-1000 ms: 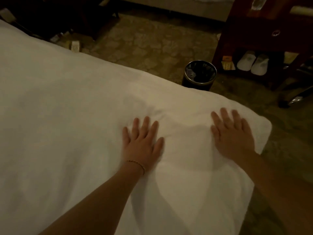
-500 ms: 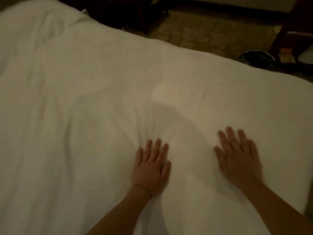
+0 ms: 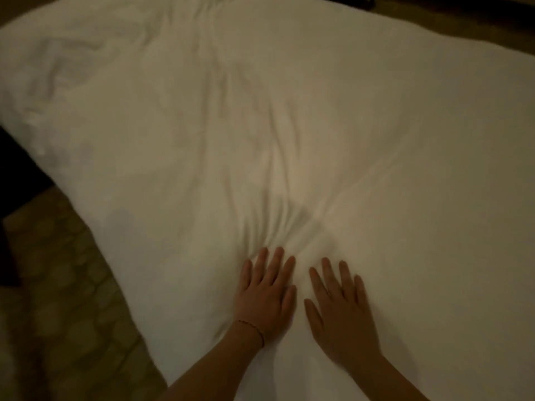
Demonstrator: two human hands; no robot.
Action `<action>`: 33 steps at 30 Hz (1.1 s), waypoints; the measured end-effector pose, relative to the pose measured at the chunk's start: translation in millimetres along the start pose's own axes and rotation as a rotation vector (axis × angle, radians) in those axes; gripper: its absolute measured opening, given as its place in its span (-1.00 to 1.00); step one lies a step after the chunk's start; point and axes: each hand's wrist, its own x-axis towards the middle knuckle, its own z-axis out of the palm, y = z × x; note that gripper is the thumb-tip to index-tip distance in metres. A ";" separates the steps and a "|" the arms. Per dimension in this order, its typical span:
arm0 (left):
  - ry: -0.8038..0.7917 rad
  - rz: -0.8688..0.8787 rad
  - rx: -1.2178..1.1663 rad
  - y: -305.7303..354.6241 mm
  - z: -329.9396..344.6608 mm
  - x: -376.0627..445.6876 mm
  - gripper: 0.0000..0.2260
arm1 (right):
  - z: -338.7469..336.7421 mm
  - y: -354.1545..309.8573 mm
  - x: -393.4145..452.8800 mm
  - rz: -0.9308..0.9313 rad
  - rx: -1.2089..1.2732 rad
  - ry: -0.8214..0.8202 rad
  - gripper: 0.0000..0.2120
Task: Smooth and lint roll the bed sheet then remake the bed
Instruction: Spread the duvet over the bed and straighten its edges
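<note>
The white bed sheet fills most of the head view, running from the lower middle up to the far left. Soft wrinkles fan upward from a point just beyond my fingertips. My left hand lies flat on the sheet, palm down and fingers spread, with a thin bracelet at the wrist. Beside it, a finger's width to the right, my right hand also presses flat with fingers apart. Neither hand holds anything. No lint roller is in sight.
Patterned carpet floor shows at the lower left, alongside the bed's near-left edge. A dark shape sits at the left border. The sheet is rumpled at the far left end. Dark floor lies beyond the top right edge.
The view has swung left, so the bin and furniture are out of sight. My two hands, wide apart a second ago, now lie close together, with wrinkles bunched ahead of them.
</note>
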 end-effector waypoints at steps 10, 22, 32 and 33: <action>-0.058 -0.390 -0.119 -52.3 -3.6 -20.9 -0.42 | 6.9 16.3 -31.3 0.219 -0.039 0.039 -0.38; 0.032 0.209 0.069 -166.1 -23.1 28.8 -0.48 | 32.4 -108.5 84.8 -0.073 0.026 0.061 -0.47; 0.027 0.062 0.104 -410.5 -79.8 131.8 -0.47 | 48.0 -283.6 253.0 -0.057 0.023 0.061 -0.48; 0.017 -0.009 0.088 -442.9 -84.5 133.9 -0.46 | 49.9 -305.8 270.6 -0.073 0.025 0.053 -0.48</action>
